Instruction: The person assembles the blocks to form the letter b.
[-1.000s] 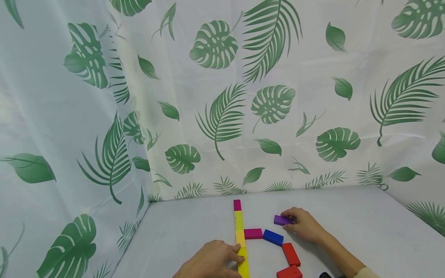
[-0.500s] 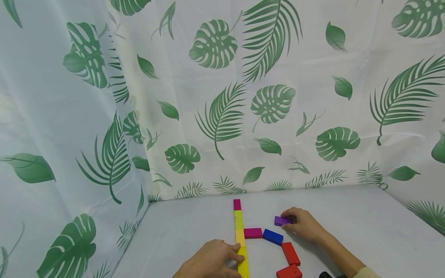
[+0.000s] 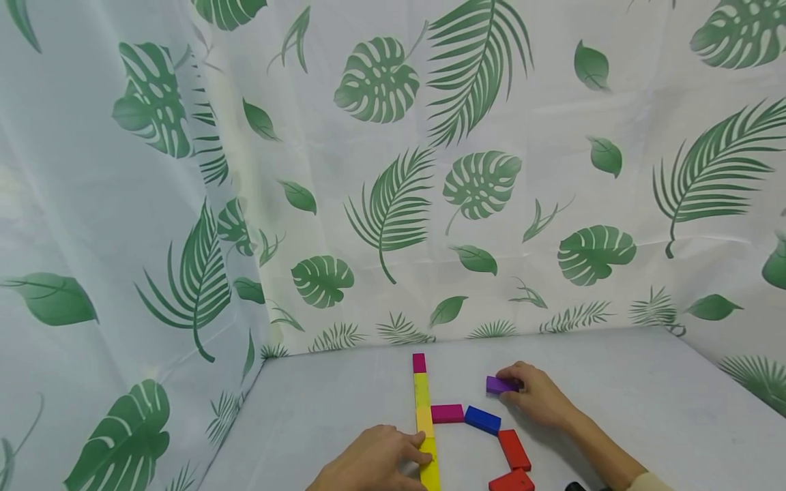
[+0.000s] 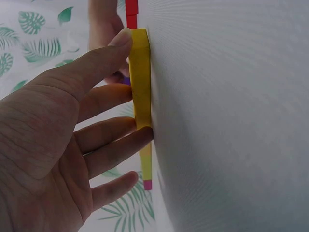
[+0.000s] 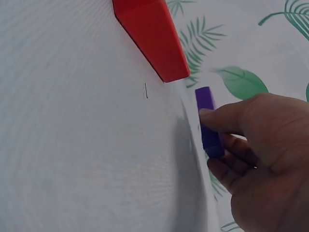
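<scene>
A purple block (image 3: 496, 385) is pinched between the thumb and fingers of my right hand (image 3: 540, 399); in the right wrist view the purple block (image 5: 204, 96) shows the thumb against its face. My left hand (image 3: 371, 458) touches the side of a yellow block (image 3: 429, 470) in a straight row. The left wrist view shows fairly straight, spread fingers against this yellow block (image 4: 140, 67). Farther along the row come an orange-yellow block (image 3: 424, 421), a light yellow block (image 3: 421, 390) and a magenta block (image 3: 419, 363) at the far end.
From the row's right side curve a second magenta block (image 3: 447, 413), a blue block (image 3: 482, 419), a red block (image 3: 514, 449) and another red block (image 3: 512, 481). A small black object (image 3: 575, 486) lies at the bottom edge. Leaf-patterned curtains (image 3: 393, 204) enclose the white table (image 3: 319, 389).
My right hand and the purple block have shifted very slightly away and to the right. My left hand stays at the row, and the other blocks keep their places.
</scene>
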{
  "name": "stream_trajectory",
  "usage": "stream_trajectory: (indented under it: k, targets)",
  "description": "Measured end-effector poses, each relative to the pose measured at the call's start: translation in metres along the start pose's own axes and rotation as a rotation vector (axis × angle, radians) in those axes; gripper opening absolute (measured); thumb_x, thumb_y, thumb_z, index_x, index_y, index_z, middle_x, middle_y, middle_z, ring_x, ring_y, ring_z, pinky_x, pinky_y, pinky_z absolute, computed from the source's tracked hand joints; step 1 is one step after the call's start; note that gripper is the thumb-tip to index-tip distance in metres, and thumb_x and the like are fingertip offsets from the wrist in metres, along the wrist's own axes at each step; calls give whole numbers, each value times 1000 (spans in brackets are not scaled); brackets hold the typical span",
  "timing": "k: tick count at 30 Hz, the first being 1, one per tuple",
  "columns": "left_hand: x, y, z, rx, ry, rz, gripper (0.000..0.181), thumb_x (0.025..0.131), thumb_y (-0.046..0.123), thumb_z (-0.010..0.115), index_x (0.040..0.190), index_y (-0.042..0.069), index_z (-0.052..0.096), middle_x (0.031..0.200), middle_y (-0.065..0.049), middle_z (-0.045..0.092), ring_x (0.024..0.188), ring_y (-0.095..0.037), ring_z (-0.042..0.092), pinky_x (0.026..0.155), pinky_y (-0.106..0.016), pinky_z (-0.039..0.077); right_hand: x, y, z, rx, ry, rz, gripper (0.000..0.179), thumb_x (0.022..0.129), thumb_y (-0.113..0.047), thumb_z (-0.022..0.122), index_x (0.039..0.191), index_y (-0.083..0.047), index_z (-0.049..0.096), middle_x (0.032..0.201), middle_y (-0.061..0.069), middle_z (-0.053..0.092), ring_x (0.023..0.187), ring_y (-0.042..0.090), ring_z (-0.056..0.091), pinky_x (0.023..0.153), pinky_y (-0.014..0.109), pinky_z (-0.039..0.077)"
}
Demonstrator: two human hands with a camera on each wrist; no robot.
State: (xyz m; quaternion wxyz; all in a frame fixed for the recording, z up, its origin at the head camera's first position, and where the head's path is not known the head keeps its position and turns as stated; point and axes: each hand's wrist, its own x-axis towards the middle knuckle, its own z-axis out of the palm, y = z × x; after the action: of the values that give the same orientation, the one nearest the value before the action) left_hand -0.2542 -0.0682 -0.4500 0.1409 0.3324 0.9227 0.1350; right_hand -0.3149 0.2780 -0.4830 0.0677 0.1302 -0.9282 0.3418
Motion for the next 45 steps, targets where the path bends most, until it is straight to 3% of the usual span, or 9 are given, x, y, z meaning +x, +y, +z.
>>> stream_trajectory:
  k: [9,20,30,45]
  targets:
    - [0,-1,0,-23,-3,-28,35,85,48,84,118,42,78,132,21,68,96,5,61,86,-20,52,-1,-16,-6,-5,14,-66,31,92,-8,77,122,-9,71,113,2,70,103,18,64,91,44,58]
    - [0,-1,-1,-10,3,-9,35,85,49,83,119,42,77,132,21,68,95,5,62,83,-19,51,-4,-34,-8,26,-39,-98,44,94,-11,76,136,-18,69,120,1,67,108,20,62,86,29,59]
    - [1,-2,1,-27,-1,-26,35,85,50,84,118,42,77,132,22,68,96,4,62,85,-21,53,-5,-41,-8,39,-79,-103,47,95,-14,75,141,-20,66,117,3,65,104,18,60,81,24,58]
    - [-1,-2,0,-45,-2,-40,36,82,51,85,117,44,77,133,24,67,99,4,63,83,-19,52,-11,-64,-8,68,-165,-189,45,97,-17,73,141,-21,66,114,-2,64,103,16,61,81,22,58]
